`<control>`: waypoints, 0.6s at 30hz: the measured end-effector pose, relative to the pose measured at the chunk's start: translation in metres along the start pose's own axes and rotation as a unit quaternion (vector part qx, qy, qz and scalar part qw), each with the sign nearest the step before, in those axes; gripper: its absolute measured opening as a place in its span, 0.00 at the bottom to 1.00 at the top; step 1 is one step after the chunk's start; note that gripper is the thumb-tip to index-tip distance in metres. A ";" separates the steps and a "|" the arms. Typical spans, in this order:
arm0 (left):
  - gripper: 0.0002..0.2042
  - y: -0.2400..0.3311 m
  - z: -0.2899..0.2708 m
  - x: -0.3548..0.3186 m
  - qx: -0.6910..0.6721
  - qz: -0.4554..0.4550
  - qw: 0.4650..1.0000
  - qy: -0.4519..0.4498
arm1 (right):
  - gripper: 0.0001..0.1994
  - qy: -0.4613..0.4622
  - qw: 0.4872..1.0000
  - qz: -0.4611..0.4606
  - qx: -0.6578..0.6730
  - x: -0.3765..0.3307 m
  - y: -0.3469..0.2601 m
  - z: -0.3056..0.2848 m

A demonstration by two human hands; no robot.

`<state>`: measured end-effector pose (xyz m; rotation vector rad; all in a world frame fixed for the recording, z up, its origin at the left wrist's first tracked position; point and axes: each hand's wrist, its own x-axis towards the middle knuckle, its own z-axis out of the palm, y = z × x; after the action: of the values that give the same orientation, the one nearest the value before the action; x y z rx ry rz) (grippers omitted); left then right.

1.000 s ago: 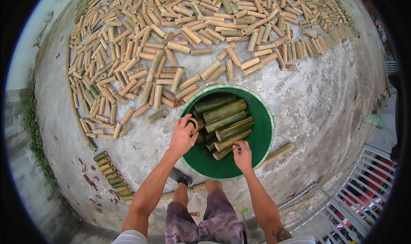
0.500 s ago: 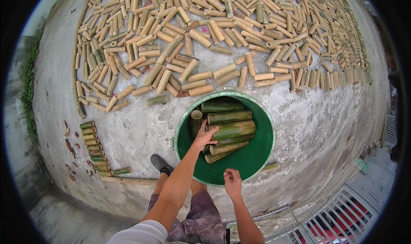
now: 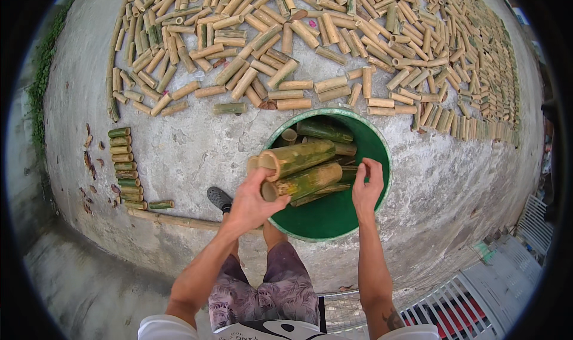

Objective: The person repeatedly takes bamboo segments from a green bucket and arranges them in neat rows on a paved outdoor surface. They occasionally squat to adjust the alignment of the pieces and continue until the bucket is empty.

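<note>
Left hand [image 3: 253,202] pinching bamboo tubes [image 3: 310,181] by their near ends over the green tub [image 3: 316,223]; right hand [image 3: 366,188] half-spread, apparently empty, over its right side. Tubes probably stiff, light, slightly slippery; mid-length holds should balance best.

Concrete floor [image 3: 444,188], bamboo pieces [image 3: 295,103], 1 green tub [image 3: 371,146]

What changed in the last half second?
The left hand closed on bamboo pieces and raised their left ends over the edge of the green tub. The right hand, empty, moved right and forward. The bamboo row at left stayed put.
</note>
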<state>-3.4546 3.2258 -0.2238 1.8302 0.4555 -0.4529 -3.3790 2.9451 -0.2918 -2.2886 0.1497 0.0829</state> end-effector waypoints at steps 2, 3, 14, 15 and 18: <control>0.26 0.017 -0.075 -0.041 -0.116 -0.066 0.991 -0.023 | 0.09 -0.127 0.981 -0.103 -0.105 0.008 0.011 0.019; 0.28 0.025 -0.112 -0.062 -0.136 -0.127 0.982 -0.022 | 0.10 -0.209 0.957 -0.141 -0.143 0.006 0.018 0.033; 0.31 -0.025 -0.260 -0.251 0.120 -0.233 0.912 0.315 | 0.22 -0.541 0.635 -0.149 -0.530 -0.059 0.097 0.192; 0.29 -0.041 -0.264 -0.266 0.147 -0.245 0.893 0.346 | 0.23 -0.522 0.635 -0.123 -0.556 -0.064 0.104 0.197; 0.26 -0.085 -0.285 -0.311 0.206 -0.287 0.866 0.354 | 0.23 -0.548 0.598 -0.122 -0.572 -0.069 0.121 0.211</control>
<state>-3.7404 3.4957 -0.0494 2.2369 1.5387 -0.2596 -3.4665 3.0296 -0.5134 -2.8647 -1.1885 1.8711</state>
